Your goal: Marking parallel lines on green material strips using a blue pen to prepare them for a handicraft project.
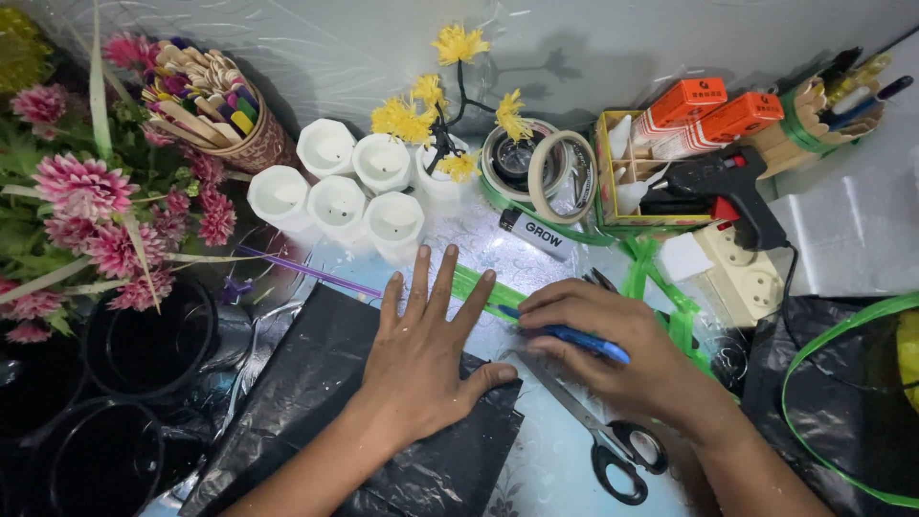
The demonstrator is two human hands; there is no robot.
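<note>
pink artificial flowers [86,191] fill the far left, with black pots [148,347] below them and a cup of wooden sticks [215,105] behind. next we see a cluster of white candle holders [337,182]. our left hand [421,359] lies flat with fingers spread, pressing down a sheet of black plastic [316,412]. just right of it, our right hand [603,345] curls around a blue cutter [574,337], its tip at a green strip [479,285] beside the plastic's edge. scissors [603,445] lie below that hand. behind it stand yellow flowers [436,105], tape rolls [541,163], a black glue gun [718,187] and a white power strip [742,268].
</note>
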